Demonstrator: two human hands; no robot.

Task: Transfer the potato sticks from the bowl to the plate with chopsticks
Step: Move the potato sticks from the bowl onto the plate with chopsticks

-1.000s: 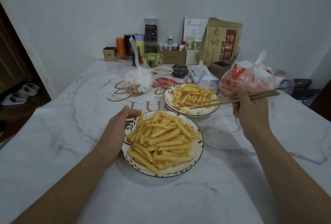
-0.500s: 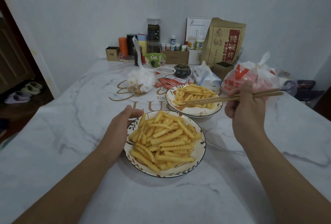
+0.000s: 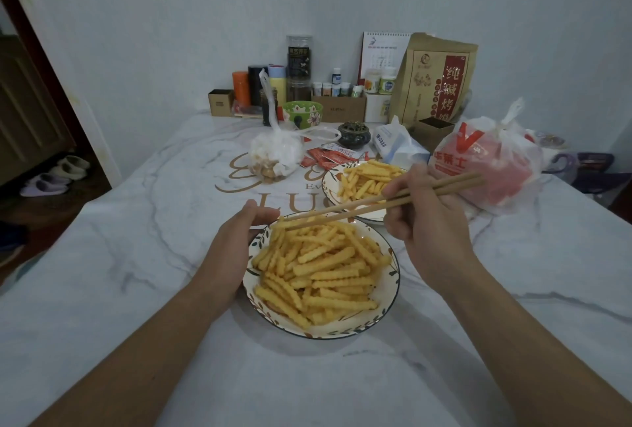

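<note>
- Head view: two patterned dishes of crinkle-cut potato sticks are seen on the marble table point(image 3: 143, 307); the near dish point(image 3: 391, 284) is piled high, while the far dish point(image 3: 329, 184), just beyond it, is more thinly filled. The fuller near one is judged to be the bowl and the far one the plate.
- The chopsticks point(image 3: 362, 205) are gripped by the right hand point(image 3: 422, 218), fingers curled round the shafts near the middle; the tips are lowered to the far left edge of the pile of potato sticks point(image 3: 321, 267) and are set close together.
- Whether a stick is already caught between the tips cannot be told; a pale stick lies right at them.
- The near dish is steadied at its left rim by the left hand point(image 3: 232, 255), thumb resting at the edge, fingers hidden beside the wall.
- For a sound pick-up, a single stick lying loose on top should be chosen and pinched near its middle, across its length, so that it does not swing.
- Pressure should be kept light; such sticks are judged brittle.
- The lift should be made straight up before the short carry to the far dish, so that neighbours are not dragged over the rim.
- The steadying hold should be kept, lest the dish slide.
- At the far end a white plastic bag point(image 3: 278, 158), a red-printed bag point(image 3: 492, 166) and red sachets point(image 3: 328, 156) are seen, near the far dish but apart from the carry path.
</note>
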